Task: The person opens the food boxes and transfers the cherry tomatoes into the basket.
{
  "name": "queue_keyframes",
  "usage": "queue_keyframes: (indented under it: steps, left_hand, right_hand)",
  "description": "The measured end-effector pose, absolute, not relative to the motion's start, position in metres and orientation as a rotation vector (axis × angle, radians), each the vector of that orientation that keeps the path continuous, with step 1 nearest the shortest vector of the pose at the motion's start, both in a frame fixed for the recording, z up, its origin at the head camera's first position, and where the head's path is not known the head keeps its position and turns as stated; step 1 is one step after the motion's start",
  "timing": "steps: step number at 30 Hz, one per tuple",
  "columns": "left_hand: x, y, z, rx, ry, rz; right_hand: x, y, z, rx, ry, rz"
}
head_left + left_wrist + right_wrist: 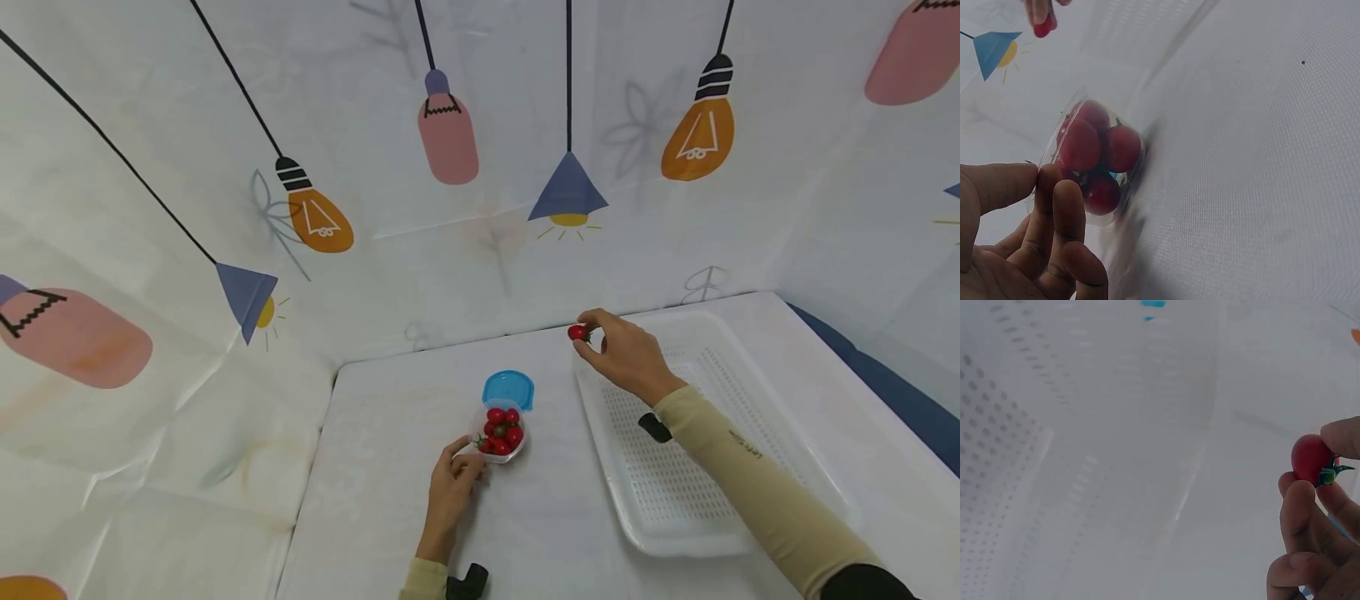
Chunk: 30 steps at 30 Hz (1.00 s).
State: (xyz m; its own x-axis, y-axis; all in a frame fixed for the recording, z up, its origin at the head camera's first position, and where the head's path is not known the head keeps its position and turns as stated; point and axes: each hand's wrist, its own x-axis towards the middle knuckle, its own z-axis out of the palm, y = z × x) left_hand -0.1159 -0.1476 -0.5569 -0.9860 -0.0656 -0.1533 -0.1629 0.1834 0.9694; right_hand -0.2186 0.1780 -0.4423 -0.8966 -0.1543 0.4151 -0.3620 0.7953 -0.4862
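head view: right fingers [597, 317] pinch a tomato [577, 332] near the basket [660, 475], left fingers [455, 447] the blue-lidded tub [506, 458].

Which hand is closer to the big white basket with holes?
The right hand: it's over the basket's far left corner, pinching a red tomato. The left hand is off to the basket's left, at the clear box.

Bright, diffuse from head | dimmer from wrists | shadowed beside clear container [1057, 139] | glinting along white basket [1188, 487] | blurred in left-wrist background
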Motion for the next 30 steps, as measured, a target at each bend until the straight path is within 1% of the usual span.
queue_keyframes:
  steps: [11, 19, 30]
  left_hand:
    - [-0.116, -0.147, -0.558, -0.236, 2.364, 1.936]
    - [-0.117, -0.148, -0.559, -0.240, 2.368, 1.930]
    - [-0.117, -0.147, -0.558, -0.256, 2.365, 1.927]
  right_hand:
    - [-0.227, 0.199, -0.473, 0.417, -2.711, 0.752]
    - [-0.233, 0.203, -0.491, 0.386, -2.850, 0.687]
    - [-0.237, 0.203, -0.528, 0.426, -2.918, 0.549]
